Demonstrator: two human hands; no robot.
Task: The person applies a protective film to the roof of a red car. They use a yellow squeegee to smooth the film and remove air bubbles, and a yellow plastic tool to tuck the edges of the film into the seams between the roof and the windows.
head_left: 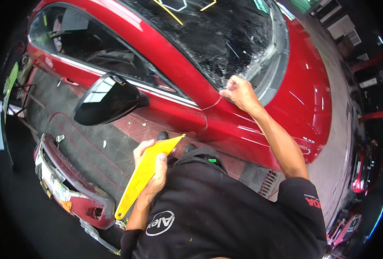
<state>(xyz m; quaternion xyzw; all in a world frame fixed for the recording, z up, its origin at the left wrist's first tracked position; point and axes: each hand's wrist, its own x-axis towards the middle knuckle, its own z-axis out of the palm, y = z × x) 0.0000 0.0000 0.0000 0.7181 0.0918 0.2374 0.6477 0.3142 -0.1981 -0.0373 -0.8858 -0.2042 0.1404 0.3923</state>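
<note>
My left hand (154, 166) grips a long, flat yellow plastic tool (137, 185), tilted in front of my body, with a small hole at its lower end. My right hand (239, 93) reaches to the lower corner of the windshield (219, 52) of a red car (303, 103), beside the pillar. Its fingers are pinched there on something small that I cannot make out. A thin line (213, 105) runs from near these fingers down over the red body. Yellow and white strips lie on the dark, smeared windshield.
A black side mirror (103, 101) sticks out left of me. A detached, scuffed maroon bumper (88, 198) lies at lower left on grey and red floor tiles (83, 142), where a thin red hose loops. Stands line the far left. Other red vehicles (359, 172) show at the right.
</note>
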